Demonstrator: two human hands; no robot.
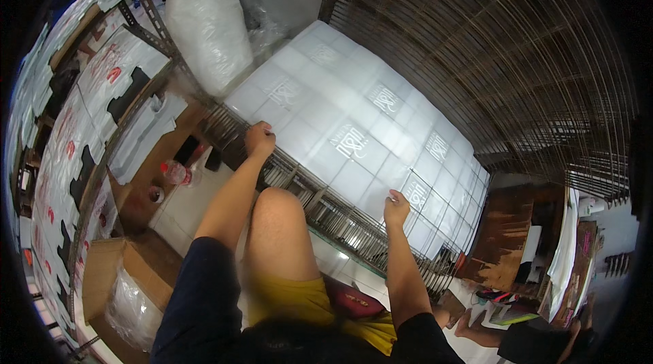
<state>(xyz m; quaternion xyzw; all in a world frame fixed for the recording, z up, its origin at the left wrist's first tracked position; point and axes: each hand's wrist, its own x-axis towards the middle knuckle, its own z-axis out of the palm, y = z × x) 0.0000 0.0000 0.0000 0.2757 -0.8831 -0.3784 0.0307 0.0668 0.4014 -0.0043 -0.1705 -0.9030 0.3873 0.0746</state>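
A big white printed sheet, divided into many box-shaped panels, lies flat on a metal wire rack. My left hand grips the sheet's near edge at its left end. Further right along that same edge, my right hand pinches the sheet. My bare knee is raised just below the rack, between my two arms.
Shelving on the left holds stacks of white die-cut sheets. A large white plastic sack stands behind the sheet. A cardboard box and a plastic bottle sit on the floor at left. Brown boards and another person's foot are at right.
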